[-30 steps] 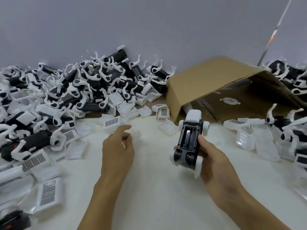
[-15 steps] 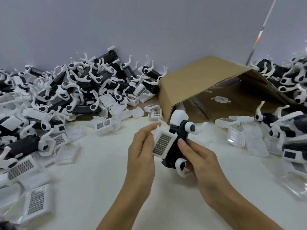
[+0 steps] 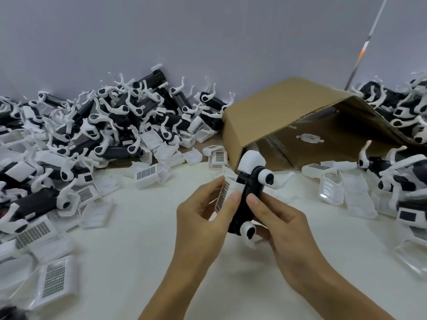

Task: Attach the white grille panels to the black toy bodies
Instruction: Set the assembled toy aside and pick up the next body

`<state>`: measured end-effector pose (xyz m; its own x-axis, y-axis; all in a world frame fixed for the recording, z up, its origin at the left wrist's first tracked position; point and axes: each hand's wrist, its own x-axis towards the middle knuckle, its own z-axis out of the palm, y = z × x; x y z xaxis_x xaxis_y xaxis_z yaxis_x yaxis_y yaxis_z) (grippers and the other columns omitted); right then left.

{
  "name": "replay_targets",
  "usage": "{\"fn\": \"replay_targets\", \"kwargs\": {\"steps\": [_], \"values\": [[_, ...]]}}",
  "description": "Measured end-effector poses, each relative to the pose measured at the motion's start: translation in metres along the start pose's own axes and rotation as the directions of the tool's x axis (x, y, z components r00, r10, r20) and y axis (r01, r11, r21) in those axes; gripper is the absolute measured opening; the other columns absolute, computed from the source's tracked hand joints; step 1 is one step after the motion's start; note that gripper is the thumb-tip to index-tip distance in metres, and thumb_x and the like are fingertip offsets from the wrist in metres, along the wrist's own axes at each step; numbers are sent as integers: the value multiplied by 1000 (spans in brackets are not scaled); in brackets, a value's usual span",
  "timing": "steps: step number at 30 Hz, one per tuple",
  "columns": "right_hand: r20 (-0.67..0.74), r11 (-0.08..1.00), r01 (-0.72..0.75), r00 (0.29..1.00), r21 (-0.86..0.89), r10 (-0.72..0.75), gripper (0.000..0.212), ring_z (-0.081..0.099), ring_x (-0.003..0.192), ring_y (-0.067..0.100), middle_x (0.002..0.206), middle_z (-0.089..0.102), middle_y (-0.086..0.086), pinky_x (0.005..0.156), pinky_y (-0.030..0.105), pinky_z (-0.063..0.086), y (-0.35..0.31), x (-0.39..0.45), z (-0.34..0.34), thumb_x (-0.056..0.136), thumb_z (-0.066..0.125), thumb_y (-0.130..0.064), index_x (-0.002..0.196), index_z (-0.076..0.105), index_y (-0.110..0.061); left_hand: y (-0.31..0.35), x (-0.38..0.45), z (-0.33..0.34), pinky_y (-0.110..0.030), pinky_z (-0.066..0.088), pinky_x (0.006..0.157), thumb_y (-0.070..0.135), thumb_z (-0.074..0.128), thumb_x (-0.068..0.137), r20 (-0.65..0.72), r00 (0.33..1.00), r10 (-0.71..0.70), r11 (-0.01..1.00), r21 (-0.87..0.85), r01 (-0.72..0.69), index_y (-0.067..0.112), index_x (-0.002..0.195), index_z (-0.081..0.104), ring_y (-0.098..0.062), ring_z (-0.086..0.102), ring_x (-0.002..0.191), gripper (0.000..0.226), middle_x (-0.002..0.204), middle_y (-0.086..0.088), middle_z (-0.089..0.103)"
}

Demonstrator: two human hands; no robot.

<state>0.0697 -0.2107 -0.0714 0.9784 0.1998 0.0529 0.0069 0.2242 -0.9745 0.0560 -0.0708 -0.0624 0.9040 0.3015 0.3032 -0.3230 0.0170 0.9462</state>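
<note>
2 hands work here: my left hand (image 3: 203,218) pinches a white grille panel (image 3: 225,195) against the black toy body (image 3: 245,199) gripped in my right hand (image 3: 275,225), above the counter (image 3: 129,262). Misaligned, the thin perforated plastic could slip off the glossy rounded shell.

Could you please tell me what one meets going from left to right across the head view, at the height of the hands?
Loose grille panels → left hand → white grille panel → black toy body → right hand → clear shells.
</note>
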Motion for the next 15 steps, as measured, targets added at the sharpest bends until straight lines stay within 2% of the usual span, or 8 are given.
{"fn": "replay_targets", "kwargs": {"steps": [2,4,7,9,11,13,15], "values": [[-14,1000,1,1000,-8,-1,46,75,100,25,108,78,0,90,37,56,1,1,0,73,71,-51,113,78,-30,1,1,-1,-11,54,78,29,80,80,-93,995,31,996,-78,-38,41,96,78,-6,73,98,21,100,12,78],[8,1000,0,1000,-18,0,45,74,103,22,109,78,-1,97,41,55,3,1,1,77,70,-50,116,77,-30,-1,1,-1,-14,55,80,29,83,79,-73,996,58,995,-75,-64,38,102,77,-8,73,100,25,103,11,77],[92,999,3,996,-38,1,25,72,109,17,115,76,-3,93,35,59,5,0,0,94,64,-44,117,74,-38,-4,-4,5,-30,61,83,32,83,77,13,1000,2,1000,-13,-2,42,109,73,-12,73,100,35,105,10,77],[126,1000,-4,992,-22,7,30,71,111,18,117,75,0,88,34,60,6,0,-1,97,53,-36,120,73,-34,-4,-5,5,-43,62,83,33,86,76,14,1000,-14,1000,-12,14,40,110,72,-18,73,101,37,106,6,77],[129,1000,24,991,11,-25,36,69,114,21,119,75,4,86,28,58,7,1,-4,97,48,-31,121,74,-28,-3,-4,2,-49,62,79,38,89,73,14,1000,-8,1000,-18,8,41,109,72,-21,74,99,40,106,5,77],[104,998,66,992,0,-66,37,69,115,22,118,75,5,89,27,57,5,1,-5,95,48,-37,120,74,-28,-2,-2,-1,-41,63,76,41,87,69,8,1000,-16,1000,-13,16,42,110,70,-17,75,98,44,107,9,76],[85,995,90,993,-34,-87,40,70,113,22,115,76,4,91,32,58,4,1,-5,91,49,-50,116,76,-31,-4,-2,-1,-27,60,80,39,84,72,14,1000,22,997,75,-23,37,112,71,-12,74,98,42,106,13,76]]}}
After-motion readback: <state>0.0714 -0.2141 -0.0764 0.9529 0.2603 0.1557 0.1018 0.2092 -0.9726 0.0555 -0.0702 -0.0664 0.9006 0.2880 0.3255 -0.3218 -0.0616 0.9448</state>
